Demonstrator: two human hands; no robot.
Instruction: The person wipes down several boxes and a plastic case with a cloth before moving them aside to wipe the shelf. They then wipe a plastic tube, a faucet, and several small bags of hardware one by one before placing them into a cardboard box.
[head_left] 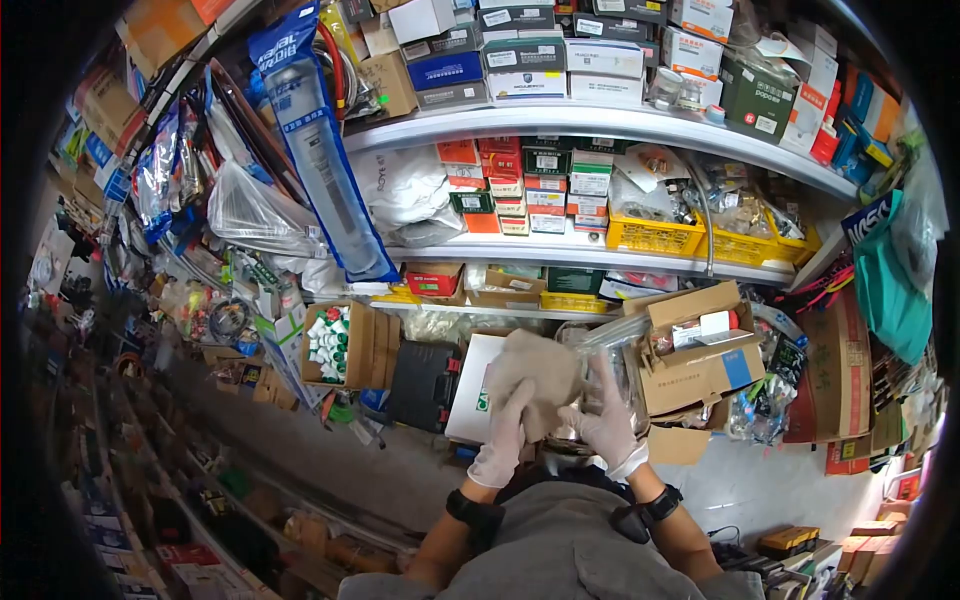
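A crumpled grey-beige cloth [538, 375] is held up in front of my body, slightly blurred. My left hand [503, 440], in a white glove, grips it from the left and below. To its right my right hand [608, 428], also gloved, has its fingers stretched upward and apart, with the thumb pointing toward the cloth. Clear plastic packaging [622, 335] lies just beyond the right fingers. Behind the cloth, a white box [470, 395] with green lettering is partly hidden.
A black case [424, 385] and a carton of white and green fittings [335, 343] stand to the left. An opened cardboard box [695, 375] is on the right. Ahead are shelves [480, 243] with small boxes and yellow baskets [655, 236]. A long blue package [325, 150] leans against them.
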